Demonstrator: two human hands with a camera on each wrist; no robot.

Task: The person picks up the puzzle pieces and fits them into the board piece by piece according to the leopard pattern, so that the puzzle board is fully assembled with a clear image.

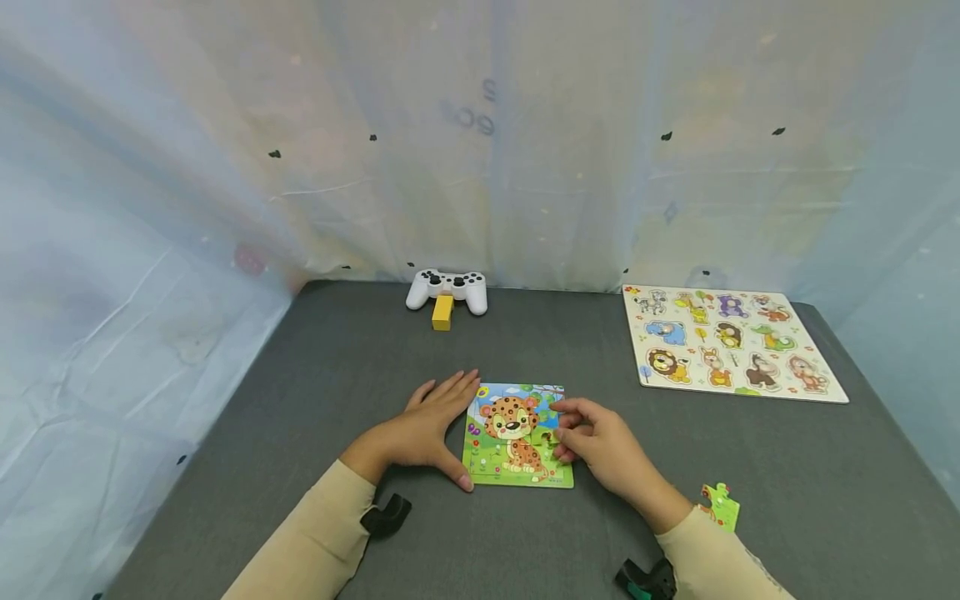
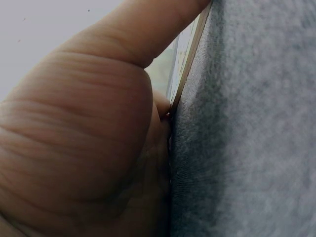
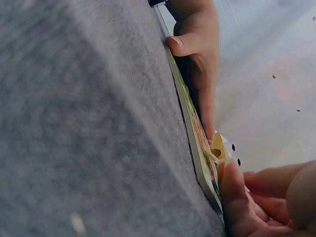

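Observation:
A square leopard jigsaw puzzle (image 1: 512, 450) lies flat on the grey table. My left hand (image 1: 433, 429) rests against its left edge, fingers spread and straight, thumb at the lower left corner. At the puzzle's right side, my right hand (image 1: 600, 437) pinches a small puzzle piece (image 3: 211, 155) between thumb and fingers. That piece is tilted up a little from the board, and the fingers cover most of it. In the left wrist view, the palm and thumb hide nearly all of the puzzle.
A loose green puzzle piece (image 1: 723, 505) lies beside the right forearm, partly hidden by the sleeve. At the back stand a white game controller (image 1: 447, 287) and a yellow block (image 1: 442, 313). An animal picture board (image 1: 738, 343) lies at the back right. Pale sheeting (image 1: 480, 167) hangs behind the table.

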